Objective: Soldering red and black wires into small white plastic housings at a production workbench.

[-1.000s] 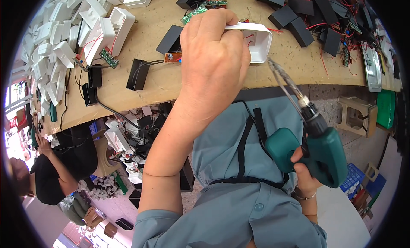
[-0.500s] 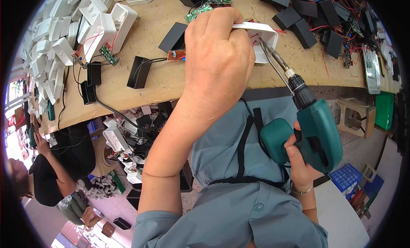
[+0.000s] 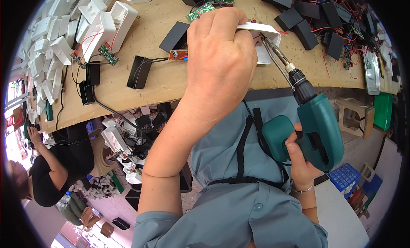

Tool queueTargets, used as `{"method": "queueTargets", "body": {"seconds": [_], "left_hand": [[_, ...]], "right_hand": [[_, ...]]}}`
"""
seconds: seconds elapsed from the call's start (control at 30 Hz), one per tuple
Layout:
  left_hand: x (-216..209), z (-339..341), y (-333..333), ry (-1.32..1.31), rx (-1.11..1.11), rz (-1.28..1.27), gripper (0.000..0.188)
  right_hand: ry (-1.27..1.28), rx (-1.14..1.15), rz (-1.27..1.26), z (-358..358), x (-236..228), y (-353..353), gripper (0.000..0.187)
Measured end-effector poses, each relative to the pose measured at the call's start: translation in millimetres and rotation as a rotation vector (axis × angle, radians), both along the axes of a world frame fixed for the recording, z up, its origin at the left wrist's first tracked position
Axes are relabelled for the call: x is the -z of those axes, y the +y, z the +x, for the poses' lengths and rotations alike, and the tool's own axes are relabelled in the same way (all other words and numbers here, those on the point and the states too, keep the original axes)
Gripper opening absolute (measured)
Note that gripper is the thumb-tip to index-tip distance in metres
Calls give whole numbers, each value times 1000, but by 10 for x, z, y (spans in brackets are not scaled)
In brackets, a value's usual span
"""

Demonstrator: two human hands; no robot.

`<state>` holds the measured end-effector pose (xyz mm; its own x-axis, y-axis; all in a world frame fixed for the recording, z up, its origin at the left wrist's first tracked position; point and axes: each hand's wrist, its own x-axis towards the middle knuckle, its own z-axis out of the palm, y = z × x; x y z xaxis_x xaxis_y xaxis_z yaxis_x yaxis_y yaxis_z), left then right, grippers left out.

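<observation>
Watching from afar through the head camera, I find the left hand point(image 3: 222, 55) at twelve o'clock, its fingers curled over a white box point(image 3: 265, 58) at one o'clock. I cannot tell whether that box rests on the table point(image 3: 171, 85). Inside it I see red wires point(image 3: 257, 36), and the tip point(image 3: 263, 39) of a green tool point(image 3: 321, 130) reaches in among them. At four o'clock the right hand point(image 3: 302, 167) wraps the tool's handle.

At ten o'clock I have a black box point(image 3: 137, 82), open, with dark wires point(image 3: 156, 60) running from it toward an orange board point(image 3: 176, 55) beside the left hand. Farther out, a white case point(image 3: 121, 23) stands open, a green board point(image 3: 108, 55) near its foot, before heaped white cases point(image 3: 64, 49). Closed-looking black boxes point(image 3: 305, 33) lie between one and two o'clock.

Against a second ago, I note the tip has gone from outside the white box's corner to inside; the left hand keeps its grip.
</observation>
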<state>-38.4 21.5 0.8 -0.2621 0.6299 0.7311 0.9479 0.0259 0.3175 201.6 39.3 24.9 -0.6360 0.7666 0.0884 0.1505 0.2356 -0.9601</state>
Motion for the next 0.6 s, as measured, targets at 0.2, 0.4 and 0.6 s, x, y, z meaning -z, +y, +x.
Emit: {"method": "queueTargets", "body": {"seconds": [0.2,0.4,0.6], "left_hand": [[23,-10,21,5,3,19,6],[10,-13,13,7,-7,-3,6],[-44,-2,-13,29,-49,-64,8]], "right_hand": [[-18,-29,37,31,11,19,38],[-68,-30,-22,34,-73,11,35],[-80,-21,-53,6,-114,-31,34]]}}
